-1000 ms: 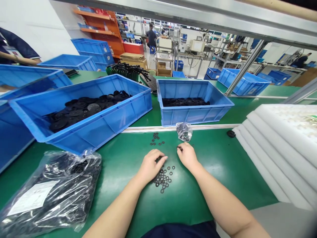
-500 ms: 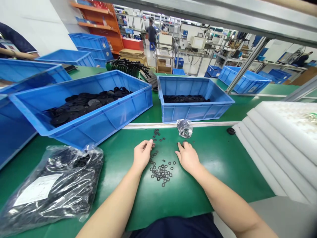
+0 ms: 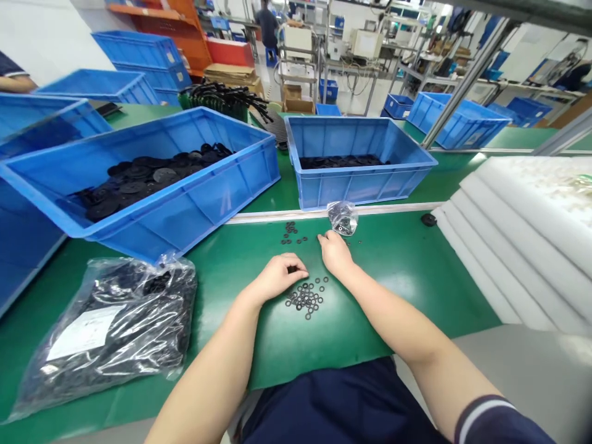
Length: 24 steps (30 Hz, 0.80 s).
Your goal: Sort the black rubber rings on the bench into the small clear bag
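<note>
Left hand [image 3: 277, 277] curled low over the green mat [image 3: 374, 290], grip unconfirmed; right hand [image 3: 335, 254] closed to a pinch, contents hidden. Loose washers [image 3: 305, 297] lie unconfined between them and could scatter if brushed. Clear bag [image 3: 108, 327] at left has a white label [image 3: 83, 333], text unreadable.

The small washers [image 3: 305, 297] look like matt black rubber, the green surface [image 3: 416, 265] is smooth with a faint gloss, the blue plastic crates [image 3: 356, 188] are semi-glossy, the clear plastic bag [image 3: 139, 333] is crinkled and shiny, and the white foam sheets [image 3: 509, 246] are matt.
</note>
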{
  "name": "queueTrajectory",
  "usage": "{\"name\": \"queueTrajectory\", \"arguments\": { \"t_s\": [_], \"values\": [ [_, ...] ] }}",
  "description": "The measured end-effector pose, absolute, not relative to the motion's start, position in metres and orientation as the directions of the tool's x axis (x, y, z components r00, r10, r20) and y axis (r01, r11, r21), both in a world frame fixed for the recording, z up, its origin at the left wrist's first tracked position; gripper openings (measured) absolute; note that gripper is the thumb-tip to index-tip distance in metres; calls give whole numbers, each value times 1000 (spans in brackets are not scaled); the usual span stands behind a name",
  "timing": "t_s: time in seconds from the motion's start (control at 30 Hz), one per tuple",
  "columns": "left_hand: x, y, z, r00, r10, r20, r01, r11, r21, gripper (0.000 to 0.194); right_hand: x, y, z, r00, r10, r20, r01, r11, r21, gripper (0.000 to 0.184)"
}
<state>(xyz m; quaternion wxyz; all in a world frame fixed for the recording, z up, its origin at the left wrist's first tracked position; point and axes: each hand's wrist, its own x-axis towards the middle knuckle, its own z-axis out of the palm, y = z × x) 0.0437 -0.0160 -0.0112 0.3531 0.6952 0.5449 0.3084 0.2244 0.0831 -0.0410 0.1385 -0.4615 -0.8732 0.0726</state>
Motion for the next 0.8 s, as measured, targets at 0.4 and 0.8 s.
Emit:
{"name": "queueTrajectory", "arguments": {
  "t_s": [0.4,0.8],
  "values": [
    [65,-7,-31,106,963,246,779,-235,582,6,272,37,-17,-757,636,152,507,718,-477,9],
    [2,-16,-22,-53,999,-5,690,41,723,41,260,31,-19,-795,607,4,537,706,-462,13]
  ]
}}
